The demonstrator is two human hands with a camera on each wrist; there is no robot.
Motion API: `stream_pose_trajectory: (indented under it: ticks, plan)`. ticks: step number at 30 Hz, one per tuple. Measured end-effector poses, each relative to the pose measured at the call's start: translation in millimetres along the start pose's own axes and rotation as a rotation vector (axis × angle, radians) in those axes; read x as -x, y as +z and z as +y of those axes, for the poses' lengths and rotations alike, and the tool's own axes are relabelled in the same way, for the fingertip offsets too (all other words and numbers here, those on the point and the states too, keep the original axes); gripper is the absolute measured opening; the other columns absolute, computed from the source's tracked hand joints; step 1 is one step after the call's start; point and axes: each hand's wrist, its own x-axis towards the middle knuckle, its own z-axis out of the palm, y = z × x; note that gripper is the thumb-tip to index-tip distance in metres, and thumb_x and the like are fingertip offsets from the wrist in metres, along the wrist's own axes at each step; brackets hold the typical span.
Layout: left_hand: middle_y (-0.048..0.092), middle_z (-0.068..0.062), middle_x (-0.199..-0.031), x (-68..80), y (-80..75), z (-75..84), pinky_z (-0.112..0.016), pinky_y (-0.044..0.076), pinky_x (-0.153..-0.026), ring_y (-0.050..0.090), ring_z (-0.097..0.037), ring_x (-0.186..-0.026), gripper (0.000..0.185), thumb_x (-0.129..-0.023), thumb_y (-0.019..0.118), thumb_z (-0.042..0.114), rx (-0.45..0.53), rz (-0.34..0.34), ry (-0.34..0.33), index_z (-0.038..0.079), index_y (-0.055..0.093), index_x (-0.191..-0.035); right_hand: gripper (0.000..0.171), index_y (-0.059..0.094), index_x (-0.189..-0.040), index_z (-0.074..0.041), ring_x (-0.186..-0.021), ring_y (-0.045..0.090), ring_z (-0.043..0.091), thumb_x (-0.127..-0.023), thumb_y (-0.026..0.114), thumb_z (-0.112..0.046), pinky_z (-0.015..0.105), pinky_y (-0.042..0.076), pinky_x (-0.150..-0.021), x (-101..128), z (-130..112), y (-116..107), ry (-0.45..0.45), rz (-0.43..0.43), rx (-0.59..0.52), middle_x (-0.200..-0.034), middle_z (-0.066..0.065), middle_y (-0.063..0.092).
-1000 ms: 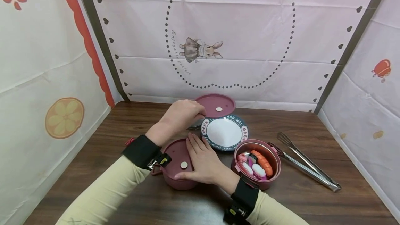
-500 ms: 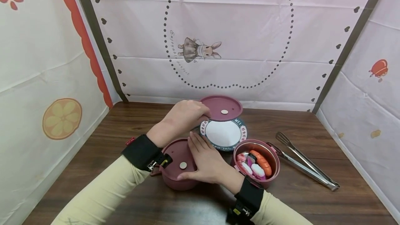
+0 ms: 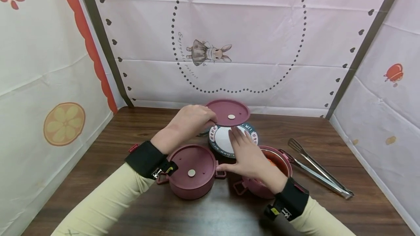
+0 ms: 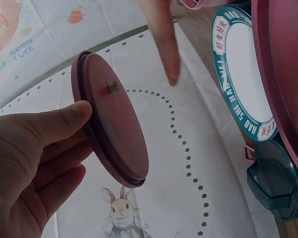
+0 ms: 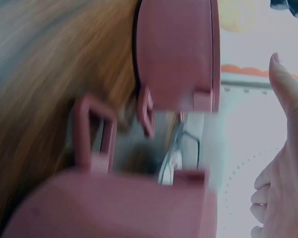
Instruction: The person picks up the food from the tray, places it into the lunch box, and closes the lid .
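My left hand (image 3: pixel 191 121) pinches a round maroon lid (image 3: pixel 226 109) by its rim between thumb and fingers. The lid is up off the table and overlaps the back of a plate (image 3: pixel 223 143) in the head view. My right hand (image 3: pixel 247 156) is spread with straight fingers and holds nothing; it passes over the plate and the right-hand pot. A maroon pot (image 3: pixel 191 188) with a lid on it stands to the left. Another maroon pot (image 3: pixel 259 188), lidless, stands to the right, its contents mostly hidden by my right hand.
Metal tongs (image 3: pixel 323 176) lie on the wooden table (image 3: pixel 213 217) to the right of the lidless pot. Behind the covered pot is a dark lid with a handle (image 4: pixel 275 181), next to the plate. Printed cloth walls (image 3: pixel 262 28) enclose the back and sides.
My right hand has lifted off the covered pot and moved right, over the plate and lidless pot. The left hand still holds its lid, which has shifted slightly.
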Motion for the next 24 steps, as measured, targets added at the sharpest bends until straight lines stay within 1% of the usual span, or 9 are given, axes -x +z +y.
stream_pose_trajectory:
  ticks: [3,7,12,15,20,24]
  plan:
    - [0.077,0.006,-0.100,-0.8,2.9,1.9,-0.033,0.058,-0.083,0.071,-0.015,-0.095,0.009,-0.093,0.070,0.022,0.012,0.003,0.008,0.020,0.078,-0.098,0.120,0.017,-0.157,0.003,-0.155,0.014,0.035,-0.080,0.054,-0.081,0.055,0.016,-0.126,10.4,14.1,-4.3,0.034,0.006,0.006,-0.166,0.021,0.012]
    - [0.076,0.006,-0.100,-3.2,6.0,7.3,-0.032,0.058,-0.082,0.071,-0.014,-0.095,0.009,-0.094,0.070,0.021,0.015,-0.003,0.019,0.021,0.078,-0.097,0.119,0.018,-0.157,0.004,-0.155,0.015,0.034,-0.080,0.058,-0.078,0.053,0.012,-0.127,26.5,33.3,-7.3,0.075,0.014,0.001,-0.166,0.021,0.014]
    - [0.076,0.006,-0.103,-8.6,11.0,17.7,-0.031,0.058,-0.085,0.071,-0.013,-0.098,0.011,-0.096,0.066,0.022,0.003,-0.047,0.030,0.021,0.077,-0.099,0.118,0.019,-0.157,0.003,-0.155,0.015,0.034,-0.080,0.062,-0.076,0.055,0.012,-0.126,47.0,55.0,-11.4,0.145,0.014,-0.024,-0.166,0.021,0.014]
    - [0.075,0.006,-0.104,-12.7,15.4,25.5,-0.029,0.057,-0.088,0.070,-0.011,-0.100,0.012,-0.098,0.064,0.023,-0.004,-0.074,0.043,0.022,0.076,-0.100,0.118,0.022,-0.156,0.006,-0.154,0.017,0.037,-0.079,0.064,-0.073,0.057,0.013,-0.125,59.5,68.1,-12.7,0.179,0.023,-0.028,-0.165,0.024,0.016]
    - [0.075,0.007,-0.104,-18.7,27.5,41.4,-0.027,0.057,-0.087,0.070,-0.010,-0.098,0.012,-0.098,0.064,0.025,-0.003,-0.096,0.086,0.023,0.076,-0.100,0.118,0.024,-0.154,0.009,-0.152,0.021,0.043,-0.079,0.067,-0.071,0.061,0.015,-0.123,81.8,87.7,-12.4,0.232,0.040,-0.034,-0.163,0.027,0.020]
    - [0.075,0.008,-0.103,-21.9,41.1,56.2,-0.025,0.057,-0.084,0.070,-0.008,-0.096,0.012,-0.097,0.065,0.025,0.010,-0.104,0.118,0.023,0.076,-0.100,0.117,0.025,-0.153,0.010,-0.150,0.022,0.045,-0.079,0.067,-0.071,0.063,0.016,-0.121,97.9,96.2,-10.0,0.266,0.033,-0.046,-0.162,0.029,0.021]
